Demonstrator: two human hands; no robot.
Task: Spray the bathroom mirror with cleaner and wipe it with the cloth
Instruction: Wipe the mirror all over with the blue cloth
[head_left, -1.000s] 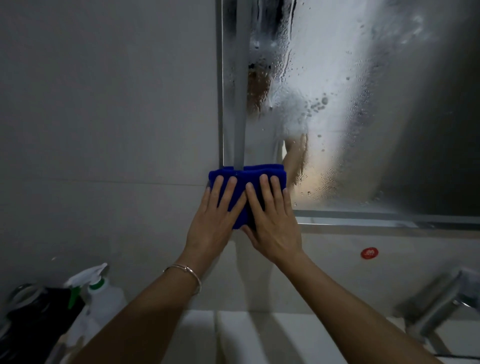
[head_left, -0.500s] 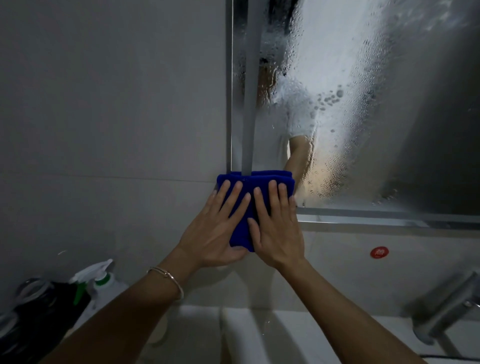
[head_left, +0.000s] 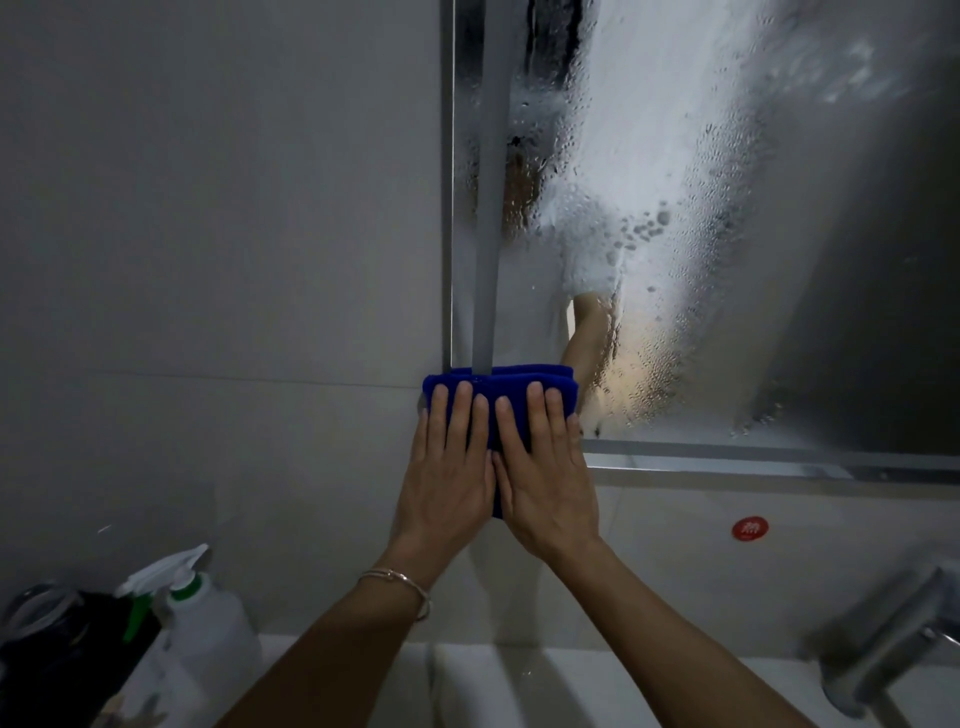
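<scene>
A folded blue cloth (head_left: 501, 385) is pressed flat over the lower left corner of the mirror (head_left: 727, 234). My left hand (head_left: 447, 478) and my right hand (head_left: 545, 478) lie side by side on the cloth, palms down, fingers straight and pointing up. Foam and droplets of cleaner cover most of the glass. A narrow wiped strip runs straight up from the cloth near the mirror's left edge. The white spray bottle (head_left: 192, 613) with a green collar stands at the lower left.
Grey wall tiles (head_left: 208, 260) fill the left side. A metal ledge (head_left: 753, 462) runs under the mirror. A chrome tap (head_left: 883, 649) juts in at the lower right, a red round sticker (head_left: 750, 528) sits on the wall, and dark objects (head_left: 57, 654) stand beside the bottle.
Both hands have drawn closer together on the cloth, fingers now straighter and parallel. The cloth stays at the mirror's lower left corner; the view has shifted slightly.
</scene>
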